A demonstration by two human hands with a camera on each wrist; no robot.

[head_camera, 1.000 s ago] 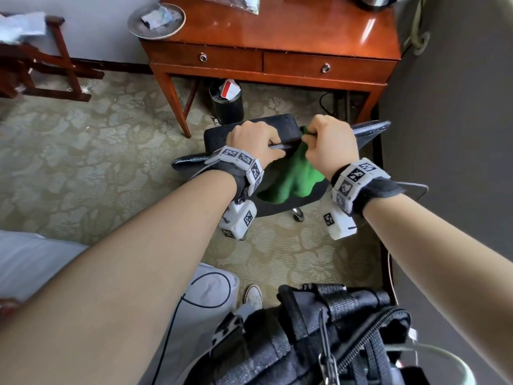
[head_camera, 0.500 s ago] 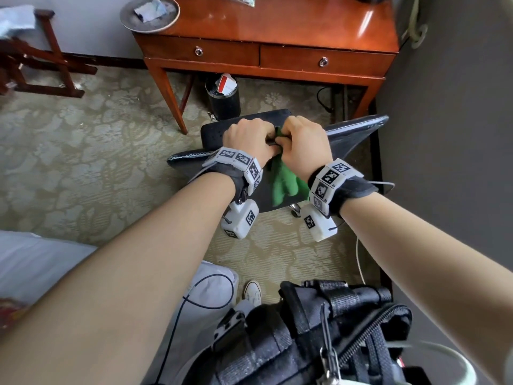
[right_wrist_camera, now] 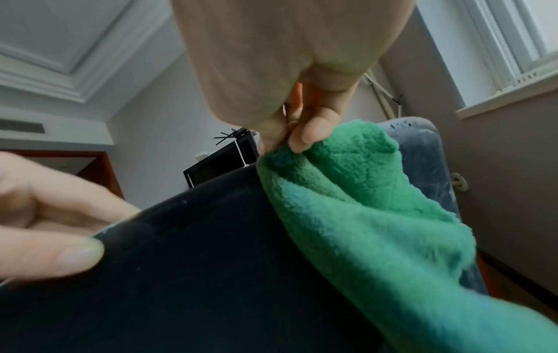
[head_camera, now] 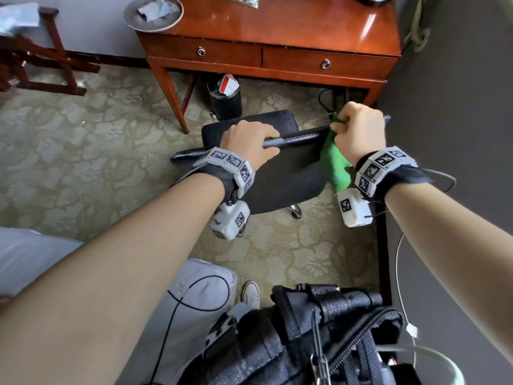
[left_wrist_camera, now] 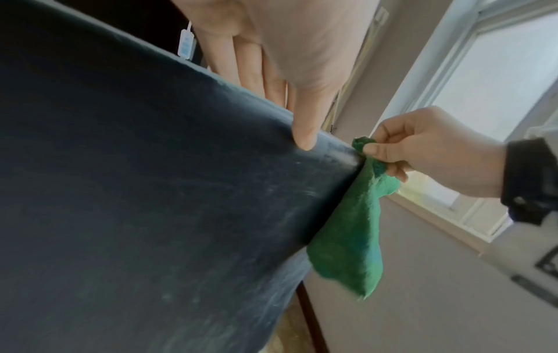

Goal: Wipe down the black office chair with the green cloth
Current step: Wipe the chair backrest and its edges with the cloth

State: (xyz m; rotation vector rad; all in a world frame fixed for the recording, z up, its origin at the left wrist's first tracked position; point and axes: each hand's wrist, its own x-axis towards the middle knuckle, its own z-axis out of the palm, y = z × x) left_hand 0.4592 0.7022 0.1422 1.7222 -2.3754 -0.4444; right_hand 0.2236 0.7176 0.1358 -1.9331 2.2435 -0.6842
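Head view, near to far: our dark strapped pack (head_camera: pixel 319 343) at the bottom, patterned carpet (head_camera: pixel 69 151), then the black office chair (head_camera: pixel 283 173) in front of the wooden counter (head_camera: pixel 277 26). Our left hand (head_camera: pixel 249 143) grips the top edge of the backrest, fingers curled over it, thumb on the near face. Our right hand (head_camera: pixel 358 132) pinches the green cloth (head_camera: pixel 333 168) at the right end of that edge; the rest hangs down the backrest's near face.

Progress, as we judge it: top edge under way; backrest face, seat and base left. Pale streaks and dust specks show on the smooth, leather-like backrest. Cloth is soft fleecy pile, bunched. Beyond, a black bin (head_camera: pixel 224 101) under the counter.
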